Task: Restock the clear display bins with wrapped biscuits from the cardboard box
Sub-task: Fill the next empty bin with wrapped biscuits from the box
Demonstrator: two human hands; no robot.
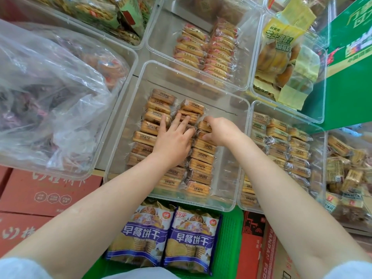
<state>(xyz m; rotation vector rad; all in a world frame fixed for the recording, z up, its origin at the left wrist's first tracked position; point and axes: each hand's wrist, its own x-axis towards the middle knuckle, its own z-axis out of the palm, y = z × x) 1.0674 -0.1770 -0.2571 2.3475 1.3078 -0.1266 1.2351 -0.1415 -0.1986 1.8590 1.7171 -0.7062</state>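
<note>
Both hands (171, 137) arrange wrapped biscuits (201, 154) inside clear bin (128, 93).

Bright, even light with soft, faint shadows. White glare streaks the crumpled plastic bag (50, 93) at nine o'clock. Wide-angle bending curves the edges; corners look slightly soft.
</note>
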